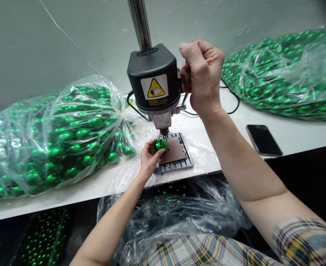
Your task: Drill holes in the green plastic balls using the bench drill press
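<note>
A small bench drill press (pixel 153 81) with a black motor housing and a yellow warning label stands in the middle of the table. My left hand (pixel 149 157) is closed on a shiny green ball (pixel 161 145), held between thumb and fingers just below the chuck (pixel 164 131). Under the ball is a brown square board (pixel 175 149) with a small hole, lying on the grey slotted base plate (pixel 189 160). Up beside the motor housing, my right hand (pixel 203 74) is wrapped in a fist round the press's lever; its grip is mostly hidden by my fingers.
Clear plastic bags full of green balls lie at left (pixel 68 136) and at back right (pixel 279 74). A phone (pixel 263 140) rests near the table's (pixel 229 129) front edge. An open plastic bag (pixel 179 214) is below that edge. Dark shavings are scattered around the base.
</note>
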The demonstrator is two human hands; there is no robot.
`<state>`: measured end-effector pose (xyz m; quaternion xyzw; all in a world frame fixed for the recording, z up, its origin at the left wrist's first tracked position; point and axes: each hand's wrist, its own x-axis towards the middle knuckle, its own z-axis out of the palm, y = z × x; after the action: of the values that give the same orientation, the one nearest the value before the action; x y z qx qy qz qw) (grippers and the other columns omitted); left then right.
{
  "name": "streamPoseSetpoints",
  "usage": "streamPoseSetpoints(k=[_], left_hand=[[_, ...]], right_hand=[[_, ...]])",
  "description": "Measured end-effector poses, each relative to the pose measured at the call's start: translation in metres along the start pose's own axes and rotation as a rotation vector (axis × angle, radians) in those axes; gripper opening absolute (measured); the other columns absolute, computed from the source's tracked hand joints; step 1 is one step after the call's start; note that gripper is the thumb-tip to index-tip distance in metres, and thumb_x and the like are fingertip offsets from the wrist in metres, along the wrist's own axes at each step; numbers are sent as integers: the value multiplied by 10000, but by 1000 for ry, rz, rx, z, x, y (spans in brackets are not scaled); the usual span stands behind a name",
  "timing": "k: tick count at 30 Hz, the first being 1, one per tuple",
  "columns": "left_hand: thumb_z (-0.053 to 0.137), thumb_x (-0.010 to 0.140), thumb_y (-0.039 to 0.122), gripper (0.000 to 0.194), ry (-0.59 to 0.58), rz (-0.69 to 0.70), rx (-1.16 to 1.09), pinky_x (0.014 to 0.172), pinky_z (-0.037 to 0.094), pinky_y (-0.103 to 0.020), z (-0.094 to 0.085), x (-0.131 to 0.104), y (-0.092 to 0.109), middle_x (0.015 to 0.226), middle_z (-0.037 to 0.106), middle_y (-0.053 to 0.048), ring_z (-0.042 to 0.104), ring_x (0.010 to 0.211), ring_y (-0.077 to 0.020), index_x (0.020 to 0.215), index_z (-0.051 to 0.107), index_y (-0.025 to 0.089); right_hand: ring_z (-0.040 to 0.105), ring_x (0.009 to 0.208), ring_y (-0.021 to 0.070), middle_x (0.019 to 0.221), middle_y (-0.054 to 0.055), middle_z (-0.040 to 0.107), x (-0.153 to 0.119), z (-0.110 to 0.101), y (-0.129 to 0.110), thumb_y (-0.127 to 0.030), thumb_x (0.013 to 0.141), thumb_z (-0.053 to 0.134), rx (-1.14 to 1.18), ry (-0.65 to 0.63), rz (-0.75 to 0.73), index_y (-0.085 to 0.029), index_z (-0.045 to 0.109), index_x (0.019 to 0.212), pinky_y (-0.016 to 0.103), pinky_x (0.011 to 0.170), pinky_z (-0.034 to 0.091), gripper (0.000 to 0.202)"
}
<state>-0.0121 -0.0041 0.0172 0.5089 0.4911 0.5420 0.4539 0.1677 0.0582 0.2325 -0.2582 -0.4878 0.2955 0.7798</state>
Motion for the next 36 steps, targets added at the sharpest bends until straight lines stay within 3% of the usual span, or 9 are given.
streamPoseSetpoints(k=[5,10,17,23,29,36], left_hand=[[866,653,308,565,-32,10,80,895,553,-365,8,4,-6,1078,733,-88,695,940,-207,1155,645,170],[844,659,271,553,-76,53,85,910,544,-376,16,5,1,1097,708,-91,680,970,-218,1157,625,168],[829,700,217,450,-150,215,165,1070,451,-406,21,-5,4,1209,612,-88,592,1167,-257,1118,661,213],[845,734,293,472,-119,84,31,1039,468,-383,26,-10,-1,1177,666,-81,627,1117,-230,1143,628,206],[867,715,300,510,-73,37,-27,975,506,-377,30,-9,-4,1095,699,-73,663,1033,-219,1136,599,195],[869,721,317,492,-61,74,-7,975,511,-367,30,-9,-8,1097,702,-69,668,1031,-212,1125,616,199]], right_hand=[[239,443,99,495,-55,278,-3,2,-5,-177,903,587,-63,15,28,-237,252,539,276,401,280,499],[218,423,91,510,-60,262,-3,3,-6,-145,921,567,-34,22,11,-234,251,548,274,415,275,497],[218,422,91,505,-60,258,-4,3,-4,-107,914,578,29,22,-15,-244,271,527,280,409,245,513],[202,402,97,506,-52,272,-2,0,-3,-160,896,585,-30,18,2,-251,263,536,308,364,180,492],[231,412,93,512,-59,268,-2,-1,-1,-344,848,693,-63,-20,-29,-256,261,555,296,369,219,529],[248,386,104,455,-54,312,-32,-12,-5,-247,867,637,-47,-21,-178,-247,287,546,311,405,221,475]])
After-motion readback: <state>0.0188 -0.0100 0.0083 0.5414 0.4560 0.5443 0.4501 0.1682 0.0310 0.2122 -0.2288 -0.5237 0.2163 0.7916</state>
